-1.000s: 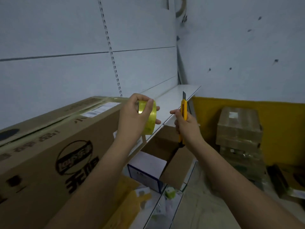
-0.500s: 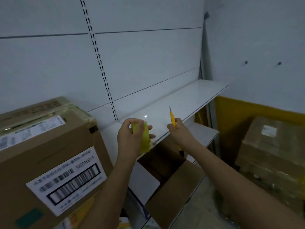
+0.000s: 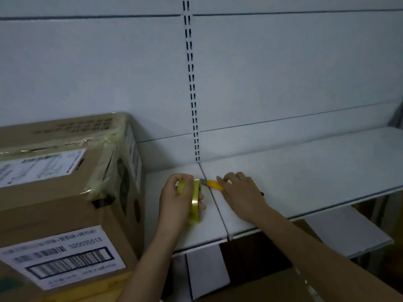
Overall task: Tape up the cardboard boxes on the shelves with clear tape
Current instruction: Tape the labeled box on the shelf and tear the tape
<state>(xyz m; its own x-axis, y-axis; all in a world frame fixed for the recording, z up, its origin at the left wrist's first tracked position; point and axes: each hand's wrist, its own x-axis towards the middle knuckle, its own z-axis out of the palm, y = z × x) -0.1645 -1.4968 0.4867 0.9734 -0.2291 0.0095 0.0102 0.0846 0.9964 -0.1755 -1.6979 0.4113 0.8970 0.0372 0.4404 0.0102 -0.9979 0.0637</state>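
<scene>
The tape roll (image 3: 194, 201) is gripped by the left hand (image 3: 177, 200), just left of the knife (image 3: 212, 184) held in the right hand (image 3: 241, 194)

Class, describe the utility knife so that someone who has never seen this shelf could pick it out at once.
Start at the large cardboard box at the left end of the white shelf. Just right of it two hands meet over the shelf: the left hand grips a tape roll, the right hand the utility knife. It is a slim yellow stick, not a ring.
</scene>
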